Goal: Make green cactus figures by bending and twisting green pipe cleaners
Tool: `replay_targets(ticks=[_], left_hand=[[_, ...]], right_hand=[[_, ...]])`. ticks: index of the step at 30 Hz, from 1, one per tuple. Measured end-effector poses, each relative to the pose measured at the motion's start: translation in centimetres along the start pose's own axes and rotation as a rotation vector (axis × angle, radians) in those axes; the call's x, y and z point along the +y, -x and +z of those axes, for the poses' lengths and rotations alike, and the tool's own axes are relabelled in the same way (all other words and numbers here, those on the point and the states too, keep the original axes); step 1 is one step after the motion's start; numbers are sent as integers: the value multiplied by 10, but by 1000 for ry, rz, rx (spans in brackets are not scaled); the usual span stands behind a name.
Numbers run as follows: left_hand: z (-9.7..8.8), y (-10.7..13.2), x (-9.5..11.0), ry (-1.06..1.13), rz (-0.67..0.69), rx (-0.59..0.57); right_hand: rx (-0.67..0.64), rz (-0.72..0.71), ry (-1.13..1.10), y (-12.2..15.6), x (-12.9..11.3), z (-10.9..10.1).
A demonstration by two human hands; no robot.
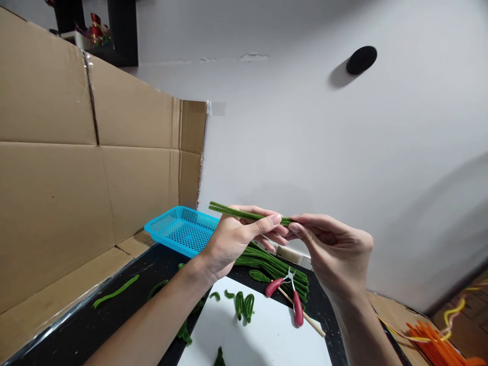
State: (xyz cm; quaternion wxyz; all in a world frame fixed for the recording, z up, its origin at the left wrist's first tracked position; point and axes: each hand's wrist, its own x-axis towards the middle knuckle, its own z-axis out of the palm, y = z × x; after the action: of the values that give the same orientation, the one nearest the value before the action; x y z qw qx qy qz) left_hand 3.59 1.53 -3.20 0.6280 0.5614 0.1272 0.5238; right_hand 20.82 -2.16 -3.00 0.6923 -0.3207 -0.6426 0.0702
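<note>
My left hand and my right hand are raised above the table, and both pinch the same pair of green pipe cleaners. The stems lie side by side and stick out to the left past my left hand. My right fingertips close on their right end, next to my left thumb. Below my hands a bundle of green pipe cleaners lies on the black table. Folded green loops rest on a white sheet.
Red-handled cutters and a thin wooden stick lie by the bundle. A blue plastic basket stands at the table's back. Cardboard panels wall the left side. Orange pipe cleaners lie at the lower right. Short green pieces are scattered on the table.
</note>
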Motion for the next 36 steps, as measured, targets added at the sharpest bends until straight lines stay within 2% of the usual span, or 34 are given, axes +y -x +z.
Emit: replay_targets(ticks=[9, 27, 36], left_hand=[[1, 1, 4, 67, -21, -32], [3, 2, 5, 39, -27, -44], [-1, 1, 1, 34, -43, -105]], right_hand=[[14, -9, 6, 0, -2, 1], [28, -78, 69, 2, 0, -3], [42, -119, 97, 4, -1, -3]])
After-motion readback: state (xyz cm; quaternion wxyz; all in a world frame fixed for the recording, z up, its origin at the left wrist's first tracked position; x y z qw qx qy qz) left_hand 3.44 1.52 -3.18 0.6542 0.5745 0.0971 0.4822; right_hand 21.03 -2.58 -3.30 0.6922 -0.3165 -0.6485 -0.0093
